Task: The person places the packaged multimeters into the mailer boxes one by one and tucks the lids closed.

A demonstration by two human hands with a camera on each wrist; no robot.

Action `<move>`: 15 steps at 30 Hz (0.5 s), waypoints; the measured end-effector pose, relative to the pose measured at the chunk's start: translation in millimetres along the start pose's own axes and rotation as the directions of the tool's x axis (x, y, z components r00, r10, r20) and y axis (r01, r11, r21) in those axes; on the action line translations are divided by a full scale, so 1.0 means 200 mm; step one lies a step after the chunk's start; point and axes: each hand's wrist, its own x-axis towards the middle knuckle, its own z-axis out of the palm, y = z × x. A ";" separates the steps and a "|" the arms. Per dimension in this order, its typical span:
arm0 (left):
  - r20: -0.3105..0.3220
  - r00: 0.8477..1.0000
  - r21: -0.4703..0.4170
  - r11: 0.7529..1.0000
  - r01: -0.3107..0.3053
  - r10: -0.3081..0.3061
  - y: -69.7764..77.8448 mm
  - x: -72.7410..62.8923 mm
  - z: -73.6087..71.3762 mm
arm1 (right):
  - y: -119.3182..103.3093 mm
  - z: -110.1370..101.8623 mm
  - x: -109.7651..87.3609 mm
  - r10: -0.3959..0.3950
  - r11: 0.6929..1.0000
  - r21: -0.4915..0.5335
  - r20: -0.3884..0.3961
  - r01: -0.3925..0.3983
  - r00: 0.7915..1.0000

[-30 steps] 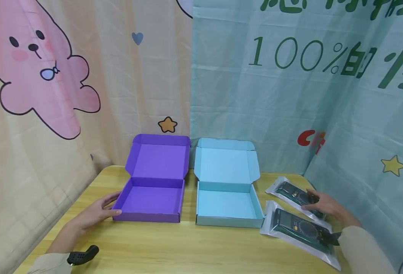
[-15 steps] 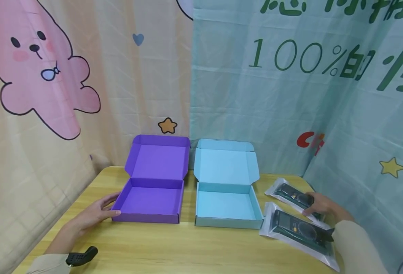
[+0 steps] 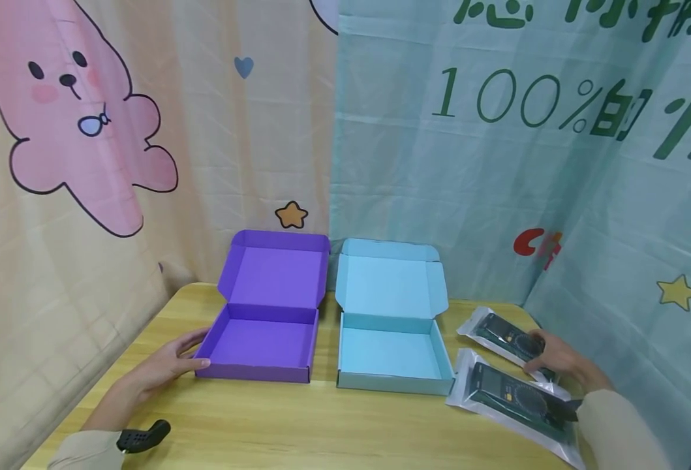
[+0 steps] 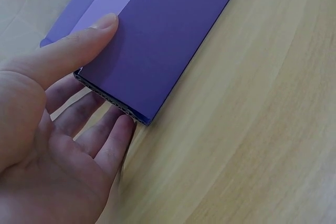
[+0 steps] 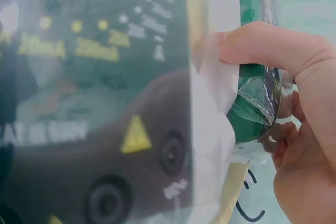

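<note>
The step in hand is judged to be the grasping of the far meter [image 3: 506,334], which lies bagged at the right of the table [image 3: 298,431], beyond the near meter [image 3: 512,398] and well apart from the purple box [image 3: 253,373]. Its edges are pinched through the bag between thumb and fingers of the right hand [image 3: 565,359], while a front corner of the purple box is held between thumb and fingers of the left hand [image 3: 169,362]. Should the far meter be raised, a firm pinch seems called for, since the loose plastic may slip, and the near meter under the sleeve [image 3: 621,424] should not be dragged along. Both the purple box and the blue box [image 3: 393,382] stand open. On the near meter, a yellow triangle [image 5: 136,137] is seen in the right wrist view, but its white and yellow legends are too blurred to be read surely; no brand can be made out. On the curtain [image 3: 439,176], "100%" is printed in green, followed by "的", with other characters cut off.
</note>
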 end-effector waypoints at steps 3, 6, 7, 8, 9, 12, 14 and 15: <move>-0.001 1.000 -0.003 1.000 0.005 -0.005 0.00 0.00 0.00 | -0.01 -0.02 0.00 -0.054 0.998 -0.012 -0.006 0.054 0.999; -0.002 1.000 -0.007 1.000 0.006 -0.006 0.00 0.00 0.00 | -0.02 -0.04 -0.01 -0.083 0.996 -0.023 -0.017 0.082 0.996; -0.002 1.000 -0.006 1.000 0.004 -0.004 0.00 0.00 -0.01 | -0.02 -0.04 -0.01 -0.090 0.996 -0.027 -0.019 0.090 0.996; -0.003 1.000 -0.005 1.000 0.003 -0.003 0.00 0.00 0.00 | -0.03 -0.05 -0.01 -0.104 0.994 -0.036 -0.022 0.103 0.994; -0.003 1.000 -0.005 1.000 0.001 -0.001 0.00 0.00 0.00 | -0.03 -0.06 -0.02 -0.112 0.993 -0.041 -0.027 0.111 0.993; -0.006 1.000 -0.001 1.000 0.002 -0.002 0.01 0.00 0.00 | -0.04 -0.10 -0.03 -0.139 0.989 -0.054 -0.051 0.137 0.989; -0.007 1.000 0.001 1.000 0.007 -0.007 0.01 0.00 0.00 | -0.05 -0.13 -0.04 -0.155 0.986 -0.068 -0.063 0.151 0.986; -0.008 1.000 0.001 1.000 0.008 -0.008 0.01 0.00 0.00 | -0.06 -0.15 -0.04 -0.153 0.986 -0.069 -0.066 0.149 0.986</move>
